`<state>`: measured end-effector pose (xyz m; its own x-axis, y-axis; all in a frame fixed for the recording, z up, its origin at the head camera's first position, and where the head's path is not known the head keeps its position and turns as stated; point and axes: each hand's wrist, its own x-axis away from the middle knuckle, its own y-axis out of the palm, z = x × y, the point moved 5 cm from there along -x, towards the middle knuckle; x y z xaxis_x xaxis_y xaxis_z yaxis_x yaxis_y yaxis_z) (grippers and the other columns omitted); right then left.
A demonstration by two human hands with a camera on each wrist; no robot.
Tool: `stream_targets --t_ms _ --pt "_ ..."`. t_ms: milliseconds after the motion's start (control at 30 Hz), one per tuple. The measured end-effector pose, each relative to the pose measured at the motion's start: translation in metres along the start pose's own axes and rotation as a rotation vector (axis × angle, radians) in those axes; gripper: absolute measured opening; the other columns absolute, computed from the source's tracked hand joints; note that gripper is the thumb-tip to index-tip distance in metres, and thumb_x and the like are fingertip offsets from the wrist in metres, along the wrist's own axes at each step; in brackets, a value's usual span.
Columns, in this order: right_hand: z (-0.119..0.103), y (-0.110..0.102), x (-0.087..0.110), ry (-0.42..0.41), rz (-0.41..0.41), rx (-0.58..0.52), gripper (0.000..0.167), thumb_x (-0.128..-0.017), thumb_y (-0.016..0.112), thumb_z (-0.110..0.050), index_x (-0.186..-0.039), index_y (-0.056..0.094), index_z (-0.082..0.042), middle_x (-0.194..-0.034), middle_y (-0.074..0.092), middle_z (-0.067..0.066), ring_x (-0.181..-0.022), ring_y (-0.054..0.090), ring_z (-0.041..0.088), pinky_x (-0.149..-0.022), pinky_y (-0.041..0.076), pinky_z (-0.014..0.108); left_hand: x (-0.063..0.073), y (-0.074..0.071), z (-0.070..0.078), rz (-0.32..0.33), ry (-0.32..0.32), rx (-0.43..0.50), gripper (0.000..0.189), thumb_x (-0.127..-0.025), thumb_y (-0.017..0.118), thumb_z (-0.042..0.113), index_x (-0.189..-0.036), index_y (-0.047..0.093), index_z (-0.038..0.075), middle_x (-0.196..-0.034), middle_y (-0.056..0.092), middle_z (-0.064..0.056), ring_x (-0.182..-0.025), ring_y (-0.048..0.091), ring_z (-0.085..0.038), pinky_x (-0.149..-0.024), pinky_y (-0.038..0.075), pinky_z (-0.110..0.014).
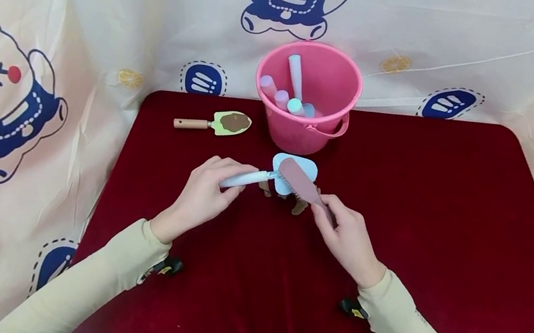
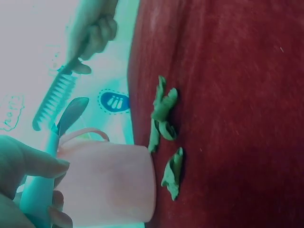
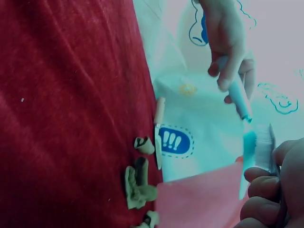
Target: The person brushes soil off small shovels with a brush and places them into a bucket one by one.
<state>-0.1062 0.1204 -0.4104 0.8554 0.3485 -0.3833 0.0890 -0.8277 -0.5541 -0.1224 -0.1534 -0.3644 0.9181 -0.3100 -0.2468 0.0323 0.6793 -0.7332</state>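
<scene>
My left hand (image 1: pixel 204 188) grips the handle of a light blue toy trowel (image 1: pixel 310 167), its blade pointing right. A mauve flat brush (image 1: pixel 299 178) lies across the blade, its bristles down against it. The brush's handle is held by my right hand (image 1: pixel 348 237). In the left wrist view the brush (image 2: pixel 54 97) shows rows of bristles close over the trowel's tip. Below both tools, curled brown pieces like dry leaves (image 1: pixel 299 207) lie on the red cloth; trowel and brush partly hide them in the head view. The left wrist view shows several leaf-like pieces (image 2: pixel 164 107) fully.
Just behind the tools stands a pink bucket (image 1: pixel 294 135) with several pastel-handled tools (image 1: pixel 296 76) in it. A green trowel with a wooden handle (image 1: pixel 192 125) lies to its left, a brown patch on its blade. Red cloth (image 1: pixel 424 218) covers the table; a printed curtain (image 1: pixel 407 12) hangs behind.
</scene>
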Motion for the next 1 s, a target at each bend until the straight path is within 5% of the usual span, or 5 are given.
stream_targets --t_ms 167,367,733,1000 --pt "0.016 -0.005 0.002 0.091 0.057 0.025 0.009 -0.104 0.063 -0.012 -0.111 0.068 -0.009 -0.078 0.060 -0.004 -0.057 0.043 0.012 -0.054 0.038 0.020 0.001 -0.003 -0.001 0.011 -0.027 0.032 0.039 -0.092 0.077 0.003 -0.126 0.076 0.021 -0.115 0.073 0.000 -0.097 0.057 -0.020 -0.081 0.050 -0.040" --pt "0.024 -0.011 0.003 0.185 0.122 0.030 0.010 -0.105 0.062 -0.014 -0.109 0.069 -0.008 -0.069 0.047 -0.004 -0.055 0.039 0.011 -0.053 0.034 0.021 0.001 -0.002 -0.003 0.016 -0.038 0.045 0.039 -0.091 0.076 0.001 -0.126 0.076 0.019 -0.116 0.073 -0.002 -0.099 0.058 -0.022 -0.083 0.051 -0.042" --pt "0.005 -0.006 -0.002 0.091 0.045 -0.045 0.011 -0.104 0.064 -0.012 -0.114 0.070 -0.011 -0.080 0.060 -0.005 -0.060 0.045 0.012 -0.055 0.039 0.020 0.000 -0.001 -0.002 0.048 -0.017 0.054 0.040 -0.090 0.077 -0.001 -0.124 0.077 0.020 -0.115 0.073 -0.001 -0.098 0.057 -0.020 -0.081 0.050 -0.040" --pt "0.018 -0.017 0.002 0.163 0.142 0.031 0.008 -0.104 0.063 -0.011 -0.108 0.070 -0.008 -0.070 0.048 -0.003 -0.057 0.041 0.013 -0.055 0.034 0.019 0.003 -0.001 -0.008 0.052 -0.039 0.046 0.037 -0.091 0.075 0.001 -0.123 0.077 0.019 -0.113 0.073 -0.001 -0.095 0.056 -0.021 -0.079 0.048 -0.040"
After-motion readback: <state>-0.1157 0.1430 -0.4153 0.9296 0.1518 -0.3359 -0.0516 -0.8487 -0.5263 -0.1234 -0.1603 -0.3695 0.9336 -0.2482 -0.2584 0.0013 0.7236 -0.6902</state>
